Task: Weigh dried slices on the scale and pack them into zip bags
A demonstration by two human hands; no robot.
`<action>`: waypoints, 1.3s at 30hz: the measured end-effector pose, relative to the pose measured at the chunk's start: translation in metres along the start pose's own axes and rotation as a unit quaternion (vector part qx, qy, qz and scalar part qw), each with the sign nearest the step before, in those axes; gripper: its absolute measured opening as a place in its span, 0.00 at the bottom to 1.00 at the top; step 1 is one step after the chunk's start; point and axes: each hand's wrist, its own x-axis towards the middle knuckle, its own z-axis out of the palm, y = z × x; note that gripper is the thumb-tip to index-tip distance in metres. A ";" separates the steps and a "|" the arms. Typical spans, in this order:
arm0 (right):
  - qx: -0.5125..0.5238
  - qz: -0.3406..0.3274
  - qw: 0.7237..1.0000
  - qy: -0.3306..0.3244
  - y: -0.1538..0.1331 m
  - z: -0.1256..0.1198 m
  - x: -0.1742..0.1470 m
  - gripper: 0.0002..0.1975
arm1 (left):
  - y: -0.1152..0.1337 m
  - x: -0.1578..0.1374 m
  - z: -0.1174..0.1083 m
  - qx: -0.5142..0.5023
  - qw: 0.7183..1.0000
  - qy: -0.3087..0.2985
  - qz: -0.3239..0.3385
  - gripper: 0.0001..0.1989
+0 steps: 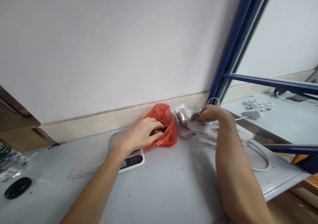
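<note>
My left hand (146, 131) reaches over a kitchen scale (134, 161) to the mouth of a red plastic bag (171, 134). Its thumb and fingers are apart, around some brown, dry-looking contents (159, 130) in the bag's opening. To the right, my right hand (210, 113) is at a clear plastic bag (185, 109), with its fingers curled inward. A dark piece (195, 116) shows by those fingertips; whether they pinch it or the bag's edge is hard to see. Inside the clear bag lies a shiny, rounded thing (183, 119).
A wall stands behind the grey tabletop (159, 191), which has dark crumbs on it. A black oval object (18, 187) and a clear plastic bottle (12, 164) lie at left. At right are a white cable (264, 157), a blue frame (230, 45) and its mirror.
</note>
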 end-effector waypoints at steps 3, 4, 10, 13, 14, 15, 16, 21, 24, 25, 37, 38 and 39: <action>-0.019 0.038 0.999 -0.008 -0.006 -0.003 -0.002 0.14 | 0.001 0.003 0.002 -0.006 1.000 -0.011 -0.004 0.12; -0.017 0.042 0.999 0.001 -0.008 -0.006 -0.003 0.13 | 0.001 0.003 0.002 -0.010 1.000 -0.009 -0.003 0.12; 0.181 -0.092 0.979 0.004 -0.032 -0.025 -0.023 0.08 | -0.005 0.005 0.001 -0.053 0.991 0.120 0.000 0.16; 0.263 -0.198 0.941 -0.076 -0.054 -0.021 -0.034 0.13 | -0.009 0.005 0.001 -0.096 0.974 0.204 -0.002 0.25; 0.275 -0.225 0.928 -0.113 -0.063 -0.017 -0.036 0.14 | -0.009 0.004 0.000 -0.116 0.968 0.222 -0.002 0.27; 0.278 -0.250 0.915 -0.152 -0.071 -0.012 -0.038 0.15 | -0.009 0.004 -0.001 -0.135 0.963 0.233 0.003 0.27; 0.277 -0.270 0.903 -0.188 -0.079 -0.006 -0.039 0.16 | -0.008 0.004 -0.003 -0.153 0.959 0.240 0.013 0.25; 0.302 -0.311 0.854 -0.289 -0.101 0.016 -0.036 0.18 | -0.010 -0.001 -0.017 -0.239 0.928 0.285 0.021 0.10; 0.367 -0.272 0.835 -0.306 -0.097 0.020 -0.034 0.25 | -0.022 -0.006 -0.026 -0.254 0.906 0.337 -0.034 0.11; 0.382 -0.257 0.827 -0.322 -0.095 0.021 -0.034 0.30 | -0.027 -0.008 -0.028 -0.253 0.898 0.357 -0.049 0.11; 0.183 -0.303 0.901 -0.252 -0.112 0.028 -0.036 0.22 | -0.052 -0.027 -0.041 -0.213 0.879 0.380 -0.192 0.13; 0.187 -0.298 0.902 -0.249 -0.113 0.031 -0.034 0.22 | -0.053 -0.029 -0.042 -0.194 0.886 0.367 -0.207 0.16; 0.192 -0.294 0.901 -0.254 -0.114 0.035 -0.033 0.21 | -0.055 -0.031 -0.042 -0.164 0.893 0.354 -0.224 0.19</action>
